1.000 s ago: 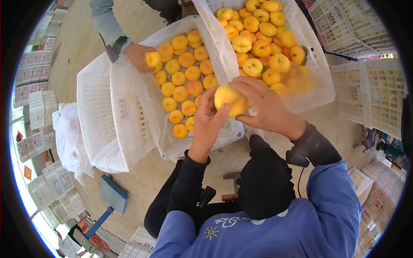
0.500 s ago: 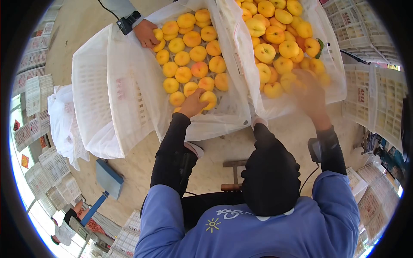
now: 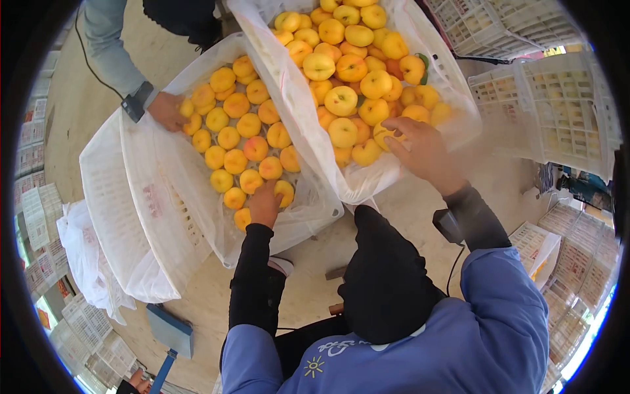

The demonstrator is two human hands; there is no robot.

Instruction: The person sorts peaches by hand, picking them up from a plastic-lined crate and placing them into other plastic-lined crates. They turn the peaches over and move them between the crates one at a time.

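Note:
Several yellow-orange peaches point(image 3: 235, 161) lie spaced out in a lined crate point(image 3: 315, 213). At its near end my left hand point(image 3: 265, 205) is closed on a peach point(image 3: 284, 192), among the others. A second lined crate point(image 3: 462, 85), to the right, holds a deeper pile of peaches point(image 3: 342, 101). Over its near right corner, my right hand point(image 3: 420, 150) has its fingers curled round a yellow peach point(image 3: 388, 136). Part of that fruit is hidden by the fingers.
A co-worker's hand point(image 3: 168, 111) touches peaches at the first crate's far left edge. Lined crates point(image 3: 154, 203) lean at the left, near a white bag point(image 3: 95, 256). A blue platform scale point(image 3: 170, 328) stands lower left. Stacked crates point(image 3: 564, 111) are at the right.
The peach held between both hands a second ago is gone from there. My left hand went to the left crate, my right to the right crate's pile. The view has shifted.

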